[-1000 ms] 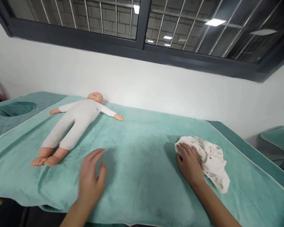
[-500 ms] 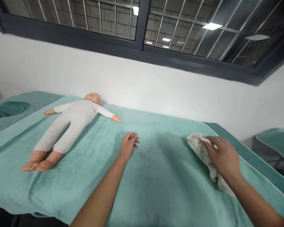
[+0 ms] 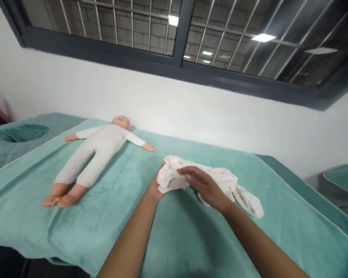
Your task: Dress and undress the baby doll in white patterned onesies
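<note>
A white baby garment with a small print lies bunched across the mat in the middle, one narrow end trailing right. My left hand holds its left end from the side and below, its fingers mostly hidden behind the fabric. From the right, my right hand grips the same piece near the middle, fingers together over the fabric and thumb close to them. To the left a baby doll in a white bodysuit lies on its back, arms spread, head toward the wall.
A green velvety cover spreads over the bed under everything. At the far left it has a face hole. The white wall and a barred window stand behind. Another green-covered surface is at the right.
My right hand has lifted the garment from the right and brought it left to the middle. My left hand, empty before, has moved from near the doll's feet to hold the garment's left end.
</note>
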The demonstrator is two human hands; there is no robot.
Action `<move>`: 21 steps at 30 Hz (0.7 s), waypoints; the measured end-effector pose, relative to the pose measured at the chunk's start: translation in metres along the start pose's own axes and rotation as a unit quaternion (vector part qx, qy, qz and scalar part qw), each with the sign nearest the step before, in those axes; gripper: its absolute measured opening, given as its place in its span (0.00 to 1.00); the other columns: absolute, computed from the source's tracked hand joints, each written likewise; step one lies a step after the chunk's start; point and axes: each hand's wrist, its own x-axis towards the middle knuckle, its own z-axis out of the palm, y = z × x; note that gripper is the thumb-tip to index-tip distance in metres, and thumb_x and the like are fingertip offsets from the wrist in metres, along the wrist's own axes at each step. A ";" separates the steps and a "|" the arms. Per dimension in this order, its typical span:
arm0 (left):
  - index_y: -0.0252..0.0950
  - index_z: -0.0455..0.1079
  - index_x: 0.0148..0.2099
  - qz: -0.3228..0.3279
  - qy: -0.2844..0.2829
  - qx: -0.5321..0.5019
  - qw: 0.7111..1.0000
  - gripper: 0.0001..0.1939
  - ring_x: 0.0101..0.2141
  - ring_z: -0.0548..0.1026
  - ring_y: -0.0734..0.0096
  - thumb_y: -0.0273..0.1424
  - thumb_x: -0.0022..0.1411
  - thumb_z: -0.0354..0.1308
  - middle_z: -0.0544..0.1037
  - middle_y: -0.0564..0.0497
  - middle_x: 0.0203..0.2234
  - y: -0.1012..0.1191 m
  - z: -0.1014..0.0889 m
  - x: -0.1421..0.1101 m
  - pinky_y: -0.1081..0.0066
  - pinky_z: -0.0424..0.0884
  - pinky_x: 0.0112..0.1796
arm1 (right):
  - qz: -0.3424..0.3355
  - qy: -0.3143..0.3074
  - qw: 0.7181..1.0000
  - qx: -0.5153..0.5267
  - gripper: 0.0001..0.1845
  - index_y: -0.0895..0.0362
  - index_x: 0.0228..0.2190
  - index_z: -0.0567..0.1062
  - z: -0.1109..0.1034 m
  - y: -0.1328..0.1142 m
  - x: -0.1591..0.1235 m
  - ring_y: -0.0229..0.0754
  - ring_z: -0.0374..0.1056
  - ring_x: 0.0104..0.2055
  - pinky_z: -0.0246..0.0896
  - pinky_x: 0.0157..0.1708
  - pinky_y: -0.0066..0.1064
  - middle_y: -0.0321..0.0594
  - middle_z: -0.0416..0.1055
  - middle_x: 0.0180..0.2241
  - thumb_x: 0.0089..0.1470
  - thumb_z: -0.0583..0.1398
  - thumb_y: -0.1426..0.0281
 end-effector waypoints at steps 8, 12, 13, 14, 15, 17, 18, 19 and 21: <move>0.38 0.66 0.59 0.006 0.019 -0.054 0.998 0.34 0.44 0.78 0.55 0.33 0.49 0.69 0.80 0.45 0.44 0.001 -0.004 0.004 0.61 0.75 0.44 | -0.074 0.148 0.897 -0.410 0.25 0.51 0.58 0.64 -0.023 0.112 -0.053 0.54 0.56 0.64 0.52 0.61 0.53 0.46 0.61 0.61 0.60 0.55 0.65; 0.36 0.67 0.57 -0.001 0.041 -0.059 0.997 0.35 0.40 0.79 0.55 0.26 0.44 0.67 0.81 0.45 0.40 0.000 -0.009 0.009 0.62 0.75 0.41 | -0.029 0.210 0.833 -0.510 0.28 0.54 0.60 0.63 -0.061 0.138 -0.077 0.55 0.58 0.62 0.55 0.59 0.53 0.48 0.61 0.61 0.57 0.52 0.71; 0.35 0.67 0.56 0.007 0.051 -0.070 0.996 0.34 0.40 0.79 0.55 0.27 0.45 0.66 0.81 0.45 0.39 0.000 -0.010 0.010 0.62 0.75 0.41 | -0.011 0.214 0.830 -0.514 0.29 0.54 0.59 0.63 -0.073 0.143 -0.082 0.54 0.60 0.61 0.57 0.58 0.51 0.47 0.63 0.60 0.56 0.51 0.73; 0.35 0.67 0.56 0.020 0.063 -0.081 0.994 0.32 0.39 0.80 0.56 0.27 0.45 0.65 0.81 0.45 0.38 0.000 -0.012 0.010 0.62 0.75 0.41 | 0.010 0.213 0.830 -0.514 0.29 0.54 0.59 0.63 -0.086 0.148 -0.087 0.53 0.62 0.60 0.59 0.57 0.49 0.46 0.65 0.59 0.55 0.49 0.74; 0.35 0.67 0.55 0.033 0.076 -0.091 0.992 0.31 0.40 0.80 0.56 0.28 0.46 0.65 0.81 0.46 0.38 0.001 -0.013 0.010 0.62 0.75 0.41 | 0.031 0.209 0.833 -0.512 0.29 0.53 0.58 0.64 -0.100 0.152 -0.093 0.53 0.64 0.58 0.61 0.55 0.48 0.45 0.67 0.57 0.54 0.49 0.75; 0.35 0.67 0.55 0.062 0.107 -0.093 0.988 0.29 0.40 0.80 0.56 0.29 0.48 0.64 0.81 0.46 0.38 0.002 -0.016 0.009 0.63 0.74 0.41 | 0.065 0.209 0.836 -0.504 0.28 0.50 0.55 0.68 -0.132 0.159 -0.108 0.54 0.68 0.52 0.65 0.48 0.45 0.45 0.71 0.53 0.53 0.50 0.72; 0.35 0.67 0.54 0.075 0.121 -0.089 0.986 0.28 0.40 0.79 0.57 0.31 0.49 0.63 0.80 0.46 0.38 0.002 -0.017 0.009 0.63 0.74 0.41 | 0.070 0.216 0.836 -0.500 0.26 0.51 0.54 0.70 -0.149 0.161 -0.116 0.55 0.69 0.50 0.66 0.45 0.45 0.47 0.72 0.51 0.52 0.52 0.70; 0.35 0.67 0.54 0.087 0.133 -0.083 0.984 0.27 0.40 0.79 0.57 0.31 0.49 0.63 0.80 0.46 0.38 0.002 -0.018 0.009 0.63 0.74 0.41 | 0.072 0.231 0.829 -0.504 0.25 0.51 0.52 0.72 -0.165 0.163 -0.124 0.57 0.70 0.48 0.66 0.43 0.45 0.50 0.73 0.49 0.51 0.54 0.68; 0.35 0.68 0.53 0.112 0.166 -0.063 0.978 0.26 0.40 0.79 0.58 0.32 0.50 0.62 0.80 0.47 0.38 0.002 -0.019 0.011 0.64 0.73 0.41 | 0.094 0.256 0.804 -0.529 0.22 0.50 0.46 0.76 -0.193 0.164 -0.140 0.63 0.70 0.44 0.64 0.37 0.50 0.53 0.76 0.44 0.47 0.56 0.65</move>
